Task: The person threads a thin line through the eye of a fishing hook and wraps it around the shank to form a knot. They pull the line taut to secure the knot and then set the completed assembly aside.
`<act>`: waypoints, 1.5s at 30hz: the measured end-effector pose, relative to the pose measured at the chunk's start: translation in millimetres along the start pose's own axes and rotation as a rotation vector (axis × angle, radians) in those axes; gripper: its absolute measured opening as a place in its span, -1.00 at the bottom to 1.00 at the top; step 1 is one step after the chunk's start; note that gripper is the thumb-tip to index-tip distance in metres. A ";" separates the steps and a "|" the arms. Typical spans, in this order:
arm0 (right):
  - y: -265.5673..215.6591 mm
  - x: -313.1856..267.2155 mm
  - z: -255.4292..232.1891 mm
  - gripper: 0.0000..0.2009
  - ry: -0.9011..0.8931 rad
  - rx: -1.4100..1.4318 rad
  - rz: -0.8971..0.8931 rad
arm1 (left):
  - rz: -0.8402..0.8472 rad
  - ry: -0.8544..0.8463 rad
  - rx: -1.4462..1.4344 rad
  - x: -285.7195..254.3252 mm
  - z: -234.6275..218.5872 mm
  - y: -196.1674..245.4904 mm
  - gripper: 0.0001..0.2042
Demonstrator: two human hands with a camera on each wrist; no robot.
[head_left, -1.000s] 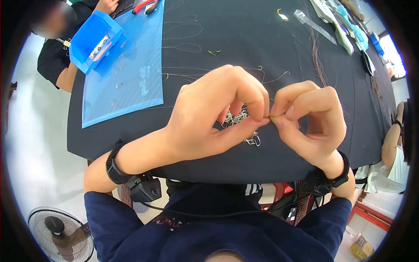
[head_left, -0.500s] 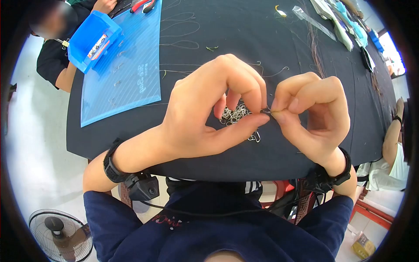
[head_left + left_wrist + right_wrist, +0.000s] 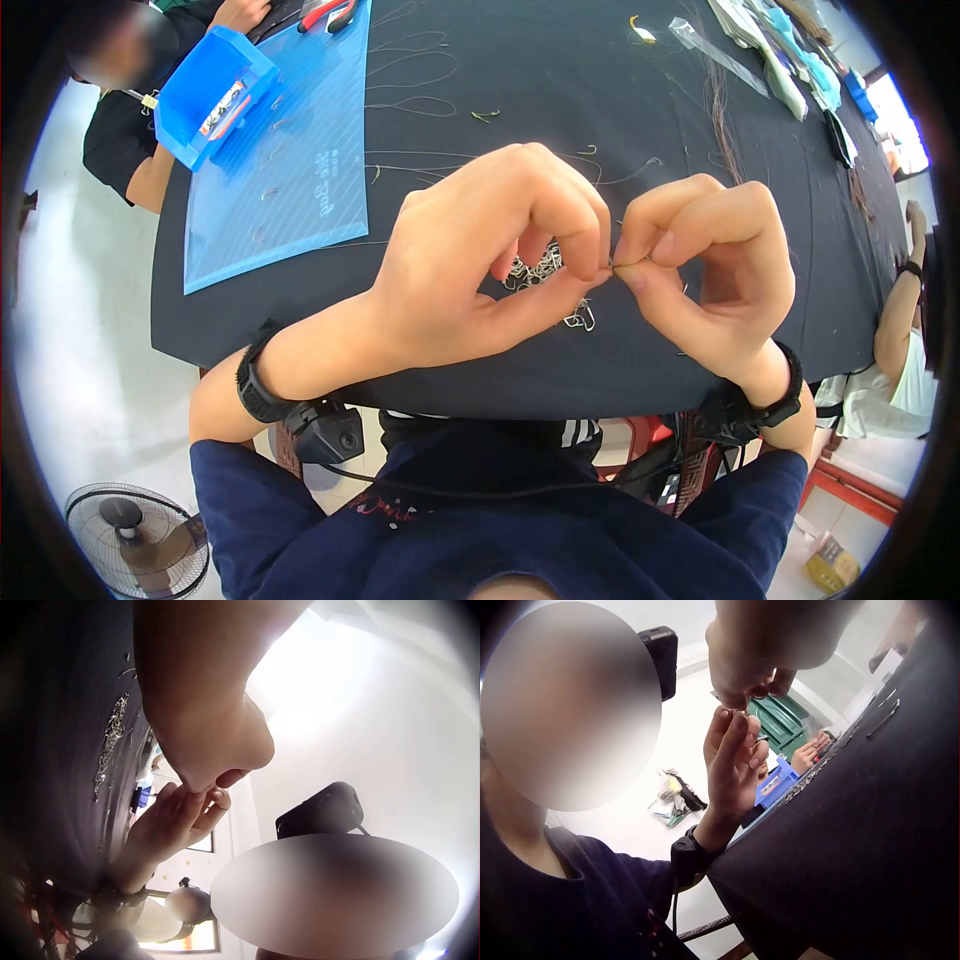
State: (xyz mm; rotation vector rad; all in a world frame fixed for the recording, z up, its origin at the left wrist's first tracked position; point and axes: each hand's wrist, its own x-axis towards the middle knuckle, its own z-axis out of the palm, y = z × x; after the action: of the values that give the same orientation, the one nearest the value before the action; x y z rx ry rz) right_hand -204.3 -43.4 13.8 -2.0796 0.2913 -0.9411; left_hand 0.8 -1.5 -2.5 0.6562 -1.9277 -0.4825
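In the head view my left hand (image 3: 450,260) pinches a tiny fish hook between thumb and forefinger, almost wholly covered by the fingertips. My right hand (image 3: 715,260) faces it, thumb and forefinger pinching a thin fishing line right at the left fingertips. Both hands are held above the black-covered table (image 3: 480,385). A pile of silvery fish hooks (image 3: 533,270) lies beneath the left hand, partly hidden by its fingers. From the right wrist, the left hand (image 3: 731,761) shows with its fingertips close against the right hand's.
At the left a blue translucent mat (image 3: 300,210) carries several hooks, a blue bin (image 3: 205,125) and red-handled pliers (image 3: 330,14). Looped lines (image 3: 415,100) extend from the mat. Brown strands (image 3: 722,120) and a plastic sleeve (image 3: 720,52) lie at the far right. Another person's hand (image 3: 240,14) is beyond the mat.
Half a second ago the fingertips of both hands parted slightly, showing the small hook and line between them. Now they are together again, and the right hand has shifted slightly left.
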 end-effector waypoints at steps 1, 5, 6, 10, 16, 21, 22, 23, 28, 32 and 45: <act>0.0 -0.2 0.1 -0.71 0.003 -0.002 0.000 | 0.010 0.004 0.008 0.0 0.2 -0.7 -0.67; 0.3 0.2 -1.6 -0.71 0.006 -0.055 -0.030 | -0.038 0.012 -0.017 -1.4 1.2 1.1 -0.68; 0.8 -0.1 -2.1 -0.71 0.001 -0.087 -0.049 | -0.047 0.013 -0.019 -1.2 1.1 1.8 -0.68; 0.1 2.3 -3.8 -0.71 -0.027 -0.163 -0.149 | -0.055 0.015 -0.005 -0.6 1.1 1.8 -0.69; 1.3 1.6 -4.4 -0.69 -0.026 -0.262 -0.201 | -0.015 0.006 0.014 -1.3 0.2 -2.8 -0.70; 12.0 3.0 3.4 -0.73 0.080 -0.209 -0.316 | -0.054 0.013 0.020 -1.6 0.8 1.4 -0.69; 13.1 3.9 4.9 -0.74 0.112 -0.195 -0.339 | -0.044 0.016 0.020 -1.3 1.0 0.6 -0.69; 14.2 4.8 6.4 -0.76 0.144 -0.181 -0.363 | -0.035 0.021 0.019 -1.0 1.3 0.3 -0.69; 9.9 3.2 8.0 -0.77 0.160 -0.195 -0.299 | -0.049 0.040 0.025 -1.1 2.6 3.9 -0.69; 5.4 2.9 7.2 -0.78 0.148 -0.190 -0.195 | -0.010 0.024 0.036 -1.1 1.3 0.1 -0.69; 1.8 0.7 -3.6 -0.73 0.019 0.015 0.149 | -0.019 0.001 -0.020 -1.0 0.5 -3.0 -0.68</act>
State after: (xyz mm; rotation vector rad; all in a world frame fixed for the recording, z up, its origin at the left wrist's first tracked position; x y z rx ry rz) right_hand -206.2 -47.0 14.2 -2.0058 0.4412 -0.8708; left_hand 1.4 -3.1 -5.1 0.6626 -1.9153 -0.5123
